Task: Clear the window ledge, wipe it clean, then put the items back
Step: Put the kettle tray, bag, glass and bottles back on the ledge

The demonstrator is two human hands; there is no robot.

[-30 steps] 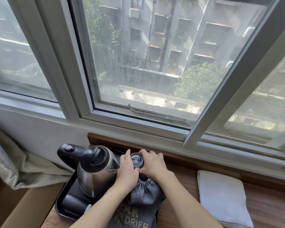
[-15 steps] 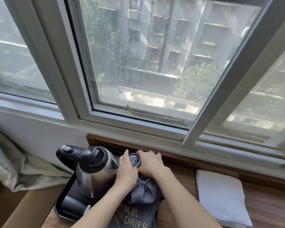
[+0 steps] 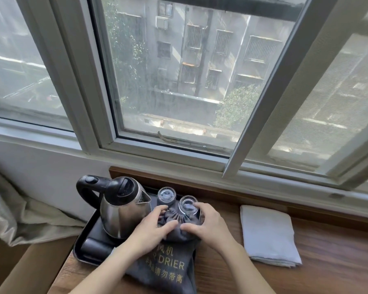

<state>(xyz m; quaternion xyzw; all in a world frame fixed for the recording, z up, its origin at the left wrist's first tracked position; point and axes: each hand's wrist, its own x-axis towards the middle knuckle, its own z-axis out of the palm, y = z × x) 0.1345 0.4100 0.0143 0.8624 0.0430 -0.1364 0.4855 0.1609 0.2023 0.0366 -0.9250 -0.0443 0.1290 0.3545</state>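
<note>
A steel kettle (image 3: 123,206) with a black lid stands on a black tray (image 3: 83,249) at the left end of the wooden ledge (image 3: 331,264). Two clear glasses stand on the tray behind a grey hair-drier bag (image 3: 170,266): one (image 3: 166,195) by the kettle spout, one (image 3: 187,205) to its right. My left hand (image 3: 151,228) rests on the bag's gathered top with fairly straight fingers. My right hand (image 3: 208,223) curls its fingers round the right glass, its thumb on the bag.
A folded white cloth (image 3: 268,232) lies on the ledge to the right of the tray. A dark cylinder (image 3: 94,247) lies on the tray's front left. The window frame (image 3: 179,160) runs along the back; a curtain (image 3: 13,213) hangs at the left.
Both hands were wrapped round a single glass by the kettle spout. Now two glasses stand side by side, and both hands have dropped lower onto the bag.
</note>
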